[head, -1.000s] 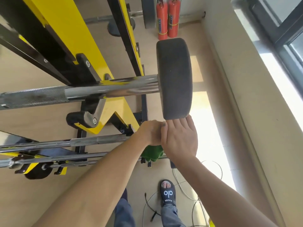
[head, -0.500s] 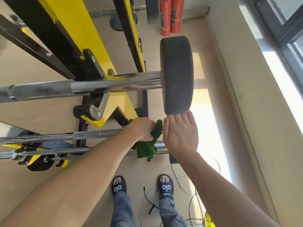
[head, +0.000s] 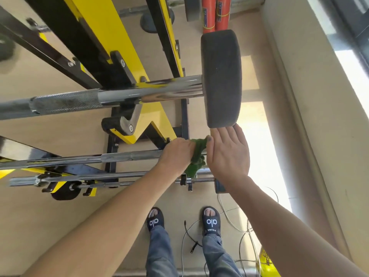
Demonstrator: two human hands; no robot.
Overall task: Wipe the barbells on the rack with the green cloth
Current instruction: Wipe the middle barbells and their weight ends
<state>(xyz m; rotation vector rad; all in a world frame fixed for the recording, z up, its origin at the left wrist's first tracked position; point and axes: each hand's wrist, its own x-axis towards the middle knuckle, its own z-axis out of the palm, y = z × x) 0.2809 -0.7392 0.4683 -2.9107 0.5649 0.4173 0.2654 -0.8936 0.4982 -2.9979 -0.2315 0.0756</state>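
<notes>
The green cloth (head: pixel 196 156) is bunched around the second barbell (head: pixel 119 157) from the top of the rack, near that bar's right end, and hangs down in a crumpled fold toward the bar below; the left hand (head: pixel 175 155) grips it with fingers curled over cloth and bar together, knuckles uppermost; the right hand (head: pixel 228 154) lies just beside the cloth on its right, fingers straight and close together, their tips touching the lower edge of the dark weight plate (head: pixel 220 76), the thumb resting against the cloth's upper corner; that plate caps the right end of the top barbell (head: pixel 123 96), a thick chrome bar with a knurled stretch to the left, resting across the yellow and black rack (head: pixel 111 37); a third, thinner bar (head: pixel 89 179) lies lowest, held in black hooks; two red fire extinguishers (head: pixel 215 15) stand on the floor at the far wall; below, the person's feet in black slides (head: pixel 210 221) stand on the tan floor, beside loose cables (head: pixel 233 226) trailing to the right.
</notes>
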